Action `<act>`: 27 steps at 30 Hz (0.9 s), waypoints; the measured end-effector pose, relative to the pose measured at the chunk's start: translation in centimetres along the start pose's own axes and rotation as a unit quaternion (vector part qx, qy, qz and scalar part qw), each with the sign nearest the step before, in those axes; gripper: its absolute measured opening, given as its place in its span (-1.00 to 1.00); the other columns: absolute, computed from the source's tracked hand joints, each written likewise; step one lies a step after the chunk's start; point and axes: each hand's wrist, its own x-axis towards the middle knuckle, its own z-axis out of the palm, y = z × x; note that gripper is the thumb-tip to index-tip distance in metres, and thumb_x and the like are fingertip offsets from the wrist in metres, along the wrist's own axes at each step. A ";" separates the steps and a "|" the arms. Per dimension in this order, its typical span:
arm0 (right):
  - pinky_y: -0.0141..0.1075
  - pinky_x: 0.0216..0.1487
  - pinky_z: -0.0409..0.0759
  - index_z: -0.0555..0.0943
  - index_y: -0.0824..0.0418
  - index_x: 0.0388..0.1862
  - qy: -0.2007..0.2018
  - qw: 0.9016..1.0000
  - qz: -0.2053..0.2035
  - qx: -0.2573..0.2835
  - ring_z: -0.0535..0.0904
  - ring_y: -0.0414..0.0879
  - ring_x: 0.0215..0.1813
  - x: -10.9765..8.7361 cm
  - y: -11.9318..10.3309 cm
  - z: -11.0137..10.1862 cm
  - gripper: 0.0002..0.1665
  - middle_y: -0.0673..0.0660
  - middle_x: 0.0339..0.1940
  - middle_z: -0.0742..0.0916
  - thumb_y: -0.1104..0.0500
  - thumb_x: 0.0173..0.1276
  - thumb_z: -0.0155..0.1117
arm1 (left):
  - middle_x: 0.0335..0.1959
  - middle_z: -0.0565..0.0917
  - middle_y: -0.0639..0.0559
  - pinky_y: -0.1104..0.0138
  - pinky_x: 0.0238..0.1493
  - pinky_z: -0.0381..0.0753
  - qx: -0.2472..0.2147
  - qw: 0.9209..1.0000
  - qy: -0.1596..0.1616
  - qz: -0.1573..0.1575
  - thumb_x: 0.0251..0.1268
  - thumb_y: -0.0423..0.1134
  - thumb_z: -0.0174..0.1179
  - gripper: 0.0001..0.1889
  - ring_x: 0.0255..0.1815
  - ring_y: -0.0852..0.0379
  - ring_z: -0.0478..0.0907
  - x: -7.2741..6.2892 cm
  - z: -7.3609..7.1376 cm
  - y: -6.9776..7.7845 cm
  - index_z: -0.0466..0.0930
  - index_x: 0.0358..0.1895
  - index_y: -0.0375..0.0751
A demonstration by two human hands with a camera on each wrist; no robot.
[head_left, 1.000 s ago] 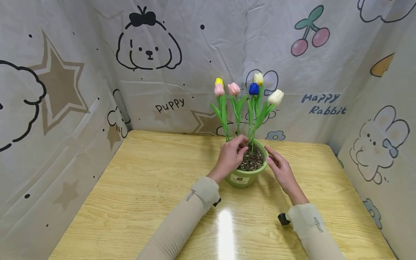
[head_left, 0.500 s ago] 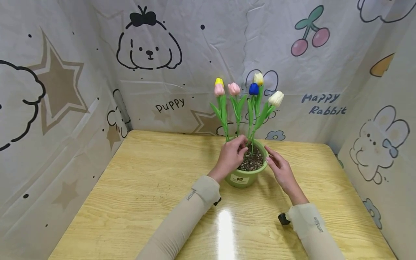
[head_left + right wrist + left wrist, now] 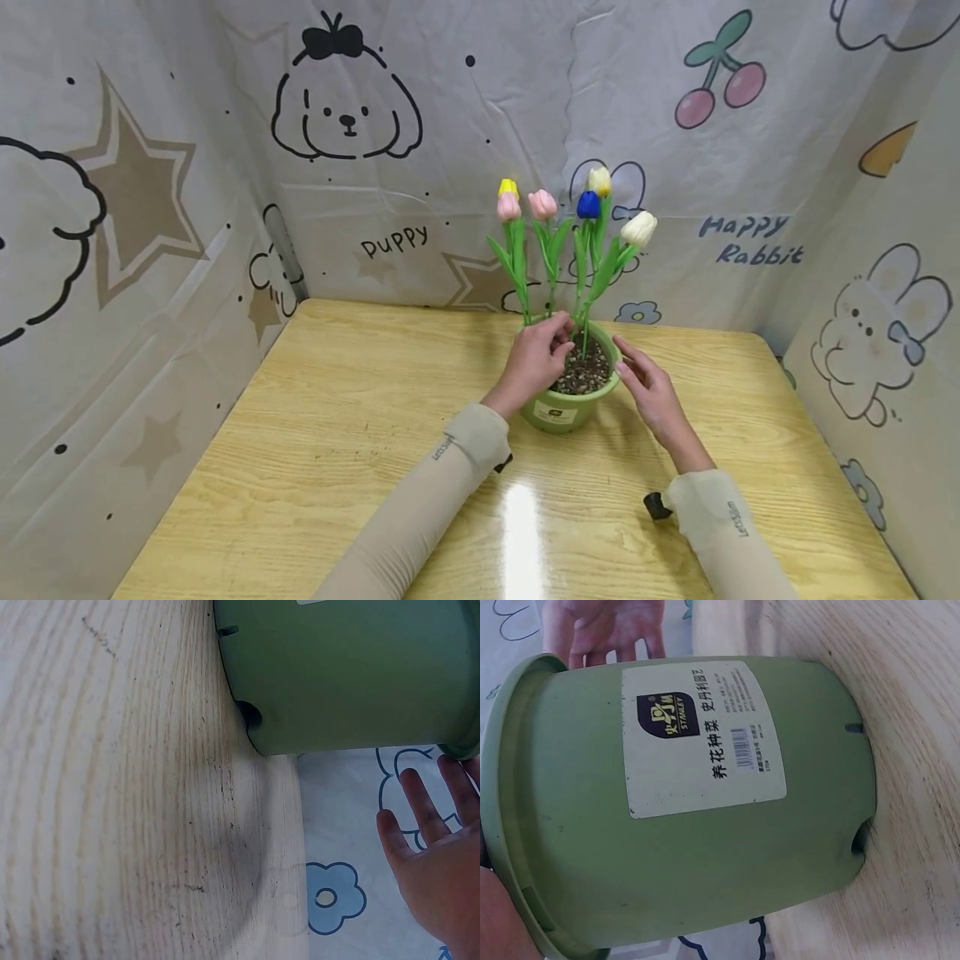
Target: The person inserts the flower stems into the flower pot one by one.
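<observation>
A light green flowerpot [image 3: 557, 414] filled with dark soil [image 3: 591, 372] stands upright on the table. In the head view my left hand [image 3: 531, 358] is over its near left rim, pinching a thin green stem low down, apparently that of the leaning white tulip [image 3: 639, 230]; the fingertips are partly hidden. My right hand [image 3: 656, 402] is at the pot's right side, its fingers extended near the rim. Behind the left hand rise a blue tulip [image 3: 588, 204], a cream tulip [image 3: 599, 181], two pink tulips [image 3: 542, 204] and a yellow tulip [image 3: 508, 187]. The left wrist view shows the pot's label [image 3: 705, 742].
The pot is on a pale wooden table [image 3: 337, 467], with a bright light reflection [image 3: 521, 533] in front of it. Printed cloth walls [image 3: 465, 108] enclose the table at the back and sides. Small dark specks lie on the wood.
The white tulip's head has tipped slightly lower to the right. The head view has shifted a little; both hands and the pot keep their places.
</observation>
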 end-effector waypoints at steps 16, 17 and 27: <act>-0.74 0.24 0.37 0.26 0.18 0.64 0.003 1.000 0.011 -0.013 0.45 -0.57 0.22 0.0 0.5 -0.4 -0.39 0.32 0.61 0.37 0.07 0.71 -0.01 | -0.21 0.68 0.05 0.51 -0.14 0.66 0.005 1.000 0.011 0.002 0.44 -0.35 0.27 -0.79 -0.22 0.22 0.64 0.1 0.5 0.4 0.59 0.06 -0.24; -0.74 0.24 0.37 0.26 0.18 0.64 0.002 1.000 0.012 -0.012 0.45 -0.57 0.22 0.0 0.5 -0.4 -0.39 0.32 0.61 0.36 0.07 0.71 -0.01 | -0.21 0.68 0.04 0.53 -0.15 0.66 -0.002 1.000 0.014 -0.002 0.44 -0.35 0.27 -0.78 -0.23 0.21 0.65 0.0 0.5 0.3 0.60 0.08 -0.25; -0.74 0.25 0.36 0.27 0.17 0.64 0.001 1.000 0.007 -0.020 0.45 -0.56 0.22 0.1 0.7 -0.1 -0.39 0.30 0.60 0.38 0.08 0.71 -0.01 | -0.22 0.70 0.01 0.56 -0.18 0.66 -0.020 0.999 0.044 -0.011 0.42 -0.32 0.27 -0.73 -0.25 0.20 0.69 -0.4 0.5 0.1 0.61 0.11 -0.29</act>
